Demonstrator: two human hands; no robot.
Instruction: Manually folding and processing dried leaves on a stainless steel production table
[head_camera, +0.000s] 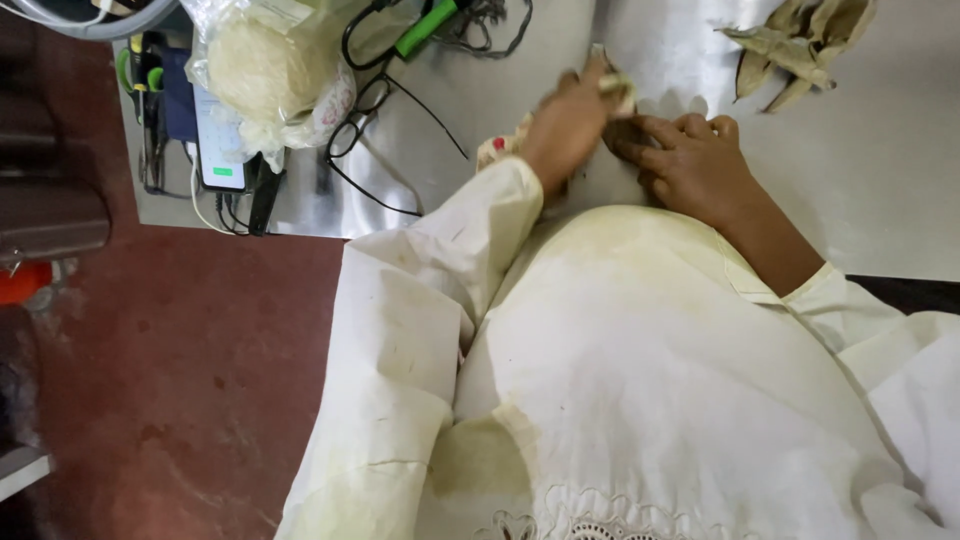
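left hand (563, 128): pinches a small pale thing (618, 88)
right hand (690, 165): flat on the desk (880, 170)
nearby: glasses (368, 110)

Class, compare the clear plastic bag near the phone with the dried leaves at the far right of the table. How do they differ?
The plastic bag is clear, bulging and filled with pale stuff; the dried leaves are brown, flat and loose. The bag lies beside the phone and spectacles; the leaves lie alone. Both rest on the table, untouched by either hand.

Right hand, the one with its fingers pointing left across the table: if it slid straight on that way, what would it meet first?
Most likely the left hand, which sits right against the right hand's fingertips, holding a small pale piece. Whether they already touch is hard to tell.
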